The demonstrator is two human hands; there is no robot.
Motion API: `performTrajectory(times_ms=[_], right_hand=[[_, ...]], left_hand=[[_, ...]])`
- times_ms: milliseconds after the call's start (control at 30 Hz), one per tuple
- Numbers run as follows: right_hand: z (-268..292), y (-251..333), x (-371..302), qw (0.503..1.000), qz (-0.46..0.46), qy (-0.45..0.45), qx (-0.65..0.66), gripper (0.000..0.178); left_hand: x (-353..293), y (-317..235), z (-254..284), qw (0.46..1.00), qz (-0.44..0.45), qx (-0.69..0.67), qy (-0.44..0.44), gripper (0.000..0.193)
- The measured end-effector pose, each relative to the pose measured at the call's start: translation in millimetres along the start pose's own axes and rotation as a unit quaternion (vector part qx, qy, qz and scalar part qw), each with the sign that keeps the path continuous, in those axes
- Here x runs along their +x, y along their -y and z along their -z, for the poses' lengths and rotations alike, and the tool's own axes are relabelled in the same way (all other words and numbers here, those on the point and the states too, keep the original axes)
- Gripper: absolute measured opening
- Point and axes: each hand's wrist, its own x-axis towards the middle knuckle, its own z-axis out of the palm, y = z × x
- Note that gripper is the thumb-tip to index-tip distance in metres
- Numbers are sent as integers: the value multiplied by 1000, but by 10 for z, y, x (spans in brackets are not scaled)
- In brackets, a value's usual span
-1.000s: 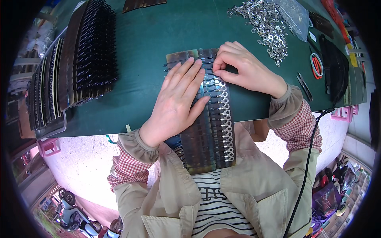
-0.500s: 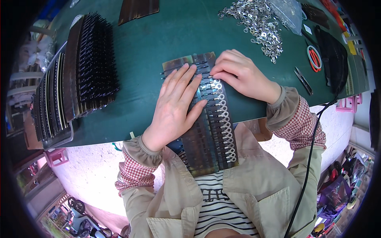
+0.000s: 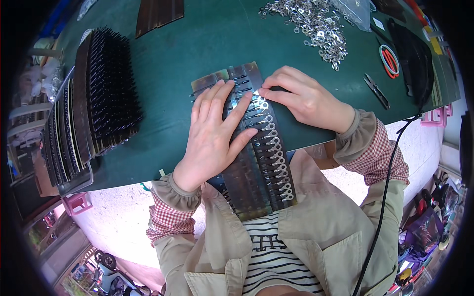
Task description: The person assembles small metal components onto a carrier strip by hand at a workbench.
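Observation:
A long dark board (image 3: pixel 242 185) lies tilted between the table edge and my lap. Down its right side runs a row of silver ring terminals (image 3: pixel 274 148), each on the end of a short black lead. My left hand (image 3: pixel 207 135) rests flat on the board, fingers spread, with the index fingertip near the upper end of the row. At that end, the thumb and forefinger of my right hand (image 3: pixel 311 101) pinch a ring terminal (image 3: pixel 256 93), mostly covered by the fingertips. Several black leads (image 3: pixel 240 83) above it show no ring.
Loose ring terminals (image 3: pixel 321 34) are heaped at the far right beside a clear plastic bag (image 3: pixel 356 14). Snips (image 3: pixel 376 91), an orange-and-white coil (image 3: pixel 389 61) and a black pouch (image 3: pixel 412 69) lie rightward. A rack of bristling boards (image 3: pixel 84 108) stands left. A black cable (image 3: pixel 387 185) hangs over my right arm.
The whole view has turned slightly, so the board's far end and the heap sit further left. My right fingers stay pinched at the row's upper end; my left hand stays on the board.

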Motion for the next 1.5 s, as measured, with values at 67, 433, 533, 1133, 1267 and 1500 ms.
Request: performTrajectory(times_ms=[67, 433, 533, 1133, 1267, 1500], right_hand=[[4, 11, 2, 1000, -5, 4, -2, 42], [42, 49, 31, 1000, -10, 11, -23, 38], [28, 37, 45, 1000, -2, 13, -7, 39], [384, -657, 48, 976, -126, -13, -174, 9], [148, -444, 169, 993, -93, -22, -62, 9], [182, -312, 95, 964, -224, -28, 144, 9]], left_hand=[[3, 7, -3, 1000, -8, 13, -6, 60], [11, 19, -35, 1000, -7, -4, -23, 57], [-40, 23, -61, 999, 2, -8, -37, 57], [-53, 44, -65, 996, 3, -49, -73, 58], [-76, 54, -58, 997, 7, -47, -67, 59], [-44, 40, -49, 996, 6, -50, -67, 58]])
